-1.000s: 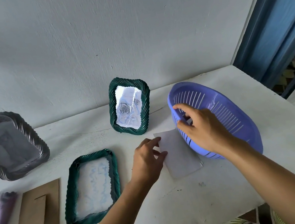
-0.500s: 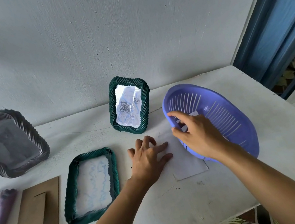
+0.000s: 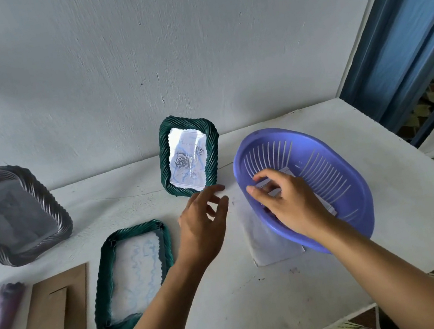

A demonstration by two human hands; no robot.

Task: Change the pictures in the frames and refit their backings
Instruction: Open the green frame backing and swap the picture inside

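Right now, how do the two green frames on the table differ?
The standing frame is upright by the wall; the flat frame lies on the table. The standing frame shows a rose drawing; the flat frame shows a pale sheet with faint blue lines. A brown backing lies beside the flat frame; the standing frame's back is hidden. Both have green twisted rims and a rectangular shape.

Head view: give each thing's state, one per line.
Standing frame: upright, picture in.
Flat frame: lying flat, backing off.
Grey frame: propped, tilted.
Backing: lying loose beside flat frame.
Basket: tilted, on paper.
Paper: flat, partly under basket.
Left hand: open, holds nothing.
Right hand: in basket, pinches pictures.
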